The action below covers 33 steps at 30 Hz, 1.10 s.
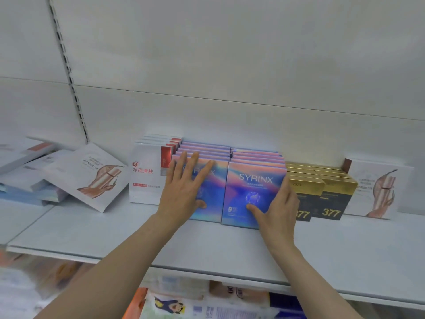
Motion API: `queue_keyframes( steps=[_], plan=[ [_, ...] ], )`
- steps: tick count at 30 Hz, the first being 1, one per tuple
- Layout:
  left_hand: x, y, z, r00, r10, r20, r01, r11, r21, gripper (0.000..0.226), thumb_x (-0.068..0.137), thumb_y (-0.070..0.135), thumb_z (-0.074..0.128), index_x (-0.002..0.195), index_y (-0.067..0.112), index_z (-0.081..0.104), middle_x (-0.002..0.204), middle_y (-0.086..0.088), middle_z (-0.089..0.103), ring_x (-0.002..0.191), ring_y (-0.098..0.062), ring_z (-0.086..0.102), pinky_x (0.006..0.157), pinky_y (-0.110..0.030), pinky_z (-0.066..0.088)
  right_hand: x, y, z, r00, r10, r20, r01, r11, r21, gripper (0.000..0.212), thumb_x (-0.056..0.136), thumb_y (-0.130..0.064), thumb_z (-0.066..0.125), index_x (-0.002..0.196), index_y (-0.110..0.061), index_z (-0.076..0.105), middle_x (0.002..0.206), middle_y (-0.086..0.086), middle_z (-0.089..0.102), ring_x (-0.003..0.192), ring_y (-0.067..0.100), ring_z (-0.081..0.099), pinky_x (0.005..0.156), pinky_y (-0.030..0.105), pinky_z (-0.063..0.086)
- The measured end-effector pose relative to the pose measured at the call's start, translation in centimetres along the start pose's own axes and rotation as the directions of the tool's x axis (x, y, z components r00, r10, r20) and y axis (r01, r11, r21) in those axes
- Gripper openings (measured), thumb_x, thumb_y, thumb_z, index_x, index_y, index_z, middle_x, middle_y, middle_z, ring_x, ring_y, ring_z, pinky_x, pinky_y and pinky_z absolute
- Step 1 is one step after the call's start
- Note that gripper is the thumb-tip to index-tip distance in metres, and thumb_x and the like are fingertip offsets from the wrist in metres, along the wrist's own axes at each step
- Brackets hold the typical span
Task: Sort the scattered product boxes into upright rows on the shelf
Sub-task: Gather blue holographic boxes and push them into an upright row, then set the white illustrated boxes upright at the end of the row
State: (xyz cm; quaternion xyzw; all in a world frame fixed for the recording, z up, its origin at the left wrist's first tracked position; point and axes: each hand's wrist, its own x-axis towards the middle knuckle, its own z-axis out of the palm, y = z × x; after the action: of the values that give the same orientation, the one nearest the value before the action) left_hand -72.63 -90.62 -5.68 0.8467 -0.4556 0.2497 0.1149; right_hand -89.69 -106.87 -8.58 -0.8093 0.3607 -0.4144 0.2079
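Note:
Two upright rows of iridescent blue-pink SYRINX boxes stand side by side on the white shelf [96, 229]. My left hand [184, 187] lies flat with straight fingers against the front of the left row [212, 192]. My right hand [277, 208] holds the front box of the right row [250, 187]: thumb on its face, fingers round its right edge. To the left stands a row of white boxes with red print [147, 178]. To the right stand black-and-gold "377" boxes [328, 201] in two rows.
A white box with a copper figure [92, 178] leans tilted at the left, beside a loose pile of flat white and blue boxes [27, 178]. A similar white box [377, 189] stands at the far right. A slotted shelf upright [69, 72] runs up the back wall. More goods lie on the shelf below.

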Motion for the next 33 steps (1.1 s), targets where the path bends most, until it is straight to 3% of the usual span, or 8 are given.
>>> queue_keyframes(
  steps=[4, 7, 9, 11, 14, 17, 22, 33],
  plan=[
    [-0.2, 0.2, -0.4, 0.999, 0.004, 0.039, -0.005, 1.000, 0.022, 0.121, 0.070, 0.049, 0.080, 0.151, 0.038, -0.008, 0.163, -0.009, -0.008, 0.148, -0.034, -0.013, 0.120, -0.049, 0.000, -0.2, -0.9, -0.4, 0.999, 0.003, 0.041, 0.001, 0.995, -0.097, 0.119, 0.074, -0.032, 0.086, 0.157, -0.008, 0.004, 0.157, 0.019, 0.025, 0.141, 0.035, 0.025, 0.115, 0.043, 0.027],
    [-0.5, -0.5, -1.7, 0.999, 0.012, 0.032, -0.010, 0.999, -0.049, 0.111, 0.076, 0.048, 0.076, 0.154, 0.034, -0.003, 0.163, -0.008, -0.009, 0.150, -0.028, -0.011, 0.121, -0.043, 0.000, -0.6, -2.9, -1.3, 1.000, 0.005, 0.007, -0.003, 0.962, -0.275, 0.106, 0.081, -0.038, 0.078, 0.156, -0.005, 0.011, 0.157, 0.020, 0.024, 0.142, 0.037, 0.025, 0.114, 0.045, 0.029],
    [-1.1, -2.1, -3.3, 0.999, 0.001, 0.037, 0.004, 0.991, -0.134, 0.105, 0.078, 0.047, 0.074, 0.155, 0.030, 0.006, 0.163, -0.009, 0.001, 0.150, -0.026, -0.002, 0.121, -0.040, 0.006, -0.8, -5.8, -1.8, 0.997, -0.072, -0.024, 0.061, 0.951, -0.303, 0.089, 0.085, -0.039, 0.072, 0.153, -0.007, 0.023, 0.157, 0.020, 0.025, 0.142, 0.038, 0.026, 0.112, 0.047, 0.030],
    [-1.2, -3.9, -5.3, 0.998, -0.006, 0.067, 0.021, 0.973, -0.228, 0.098, 0.078, 0.043, 0.075, 0.155, 0.023, 0.016, 0.161, -0.010, 0.015, 0.148, -0.027, 0.012, 0.119, -0.037, 0.014, -0.1, -8.6, -2.2, 0.982, -0.180, 0.058, 0.188, 0.947, -0.259, 0.069, 0.089, -0.035, 0.068, 0.147, -0.009, 0.039, 0.154, 0.017, 0.033, 0.140, 0.035, 0.029, 0.112, 0.045, 0.029],
    [-2.8, -8.5, -9.1, 0.994, -0.036, 0.103, 0.064, 0.954, -0.293, 0.087, 0.080, 0.037, 0.076, 0.151, 0.019, 0.028, 0.154, -0.007, 0.033, 0.140, -0.025, 0.029, 0.112, -0.034, 0.026, 0.2, -14.8, -1.5, 0.891, -0.319, 0.324, 0.386, 0.906, -0.171, 0.052, 0.092, -0.030, 0.065, 0.138, -0.011, 0.052, 0.143, 0.012, 0.048, 0.135, 0.029, 0.039, 0.109, 0.035, 0.030],
    [-5.4, -14.1, -12.8, 0.991, -0.069, 0.111, 0.097, 0.960, -0.263, 0.081, 0.082, 0.036, 0.074, 0.149, 0.022, 0.030, 0.150, -0.002, 0.038, 0.135, -0.023, 0.035, 0.105, -0.036, 0.035, -0.7, -21.9, -0.1, 0.778, -0.402, 0.484, 0.517, 0.846, -0.129, 0.049, 0.092, -0.033, 0.065, 0.137, -0.017, 0.054, 0.140, 0.008, 0.051, 0.132, 0.026, 0.043, 0.107, 0.034, 0.034],
    [-11.3, -23.8, -18.7, 0.993, -0.093, 0.077, 0.104, 0.984, -0.145, 0.069, 0.086, 0.039, 0.067, 0.146, 0.020, 0.037, 0.148, -0.002, 0.041, 0.133, -0.024, 0.038, 0.103, -0.036, 0.036, -4.9, -32.9, 2.4, 0.670, -0.520, 0.530, 0.649, 0.757, -0.078, 0.052, 0.092, -0.040, 0.063, 0.140, -0.024, 0.049, 0.146, -0.001, 0.046, 0.133, 0.019, 0.042, 0.105, 0.032, 0.036],
    [-21.7, -39.9, -23.5, 0.985, -0.172, 0.013, 0.172, 0.976, -0.136, 0.066, 0.087, 0.042, 0.067, 0.144, 0.019, 0.042, 0.147, -0.002, 0.043, 0.134, -0.021, 0.039, 0.107, -0.033, 0.033, -15.9, -46.1, 11.1, 0.559, -0.661, 0.501, 0.704, 0.697, 0.134, 0.054, 0.092, -0.041, 0.063, 0.143, -0.033, 0.046, 0.152, -0.006, 0.039, 0.139, 0.011, 0.032, 0.103, 0.022, 0.028]
  ],
)
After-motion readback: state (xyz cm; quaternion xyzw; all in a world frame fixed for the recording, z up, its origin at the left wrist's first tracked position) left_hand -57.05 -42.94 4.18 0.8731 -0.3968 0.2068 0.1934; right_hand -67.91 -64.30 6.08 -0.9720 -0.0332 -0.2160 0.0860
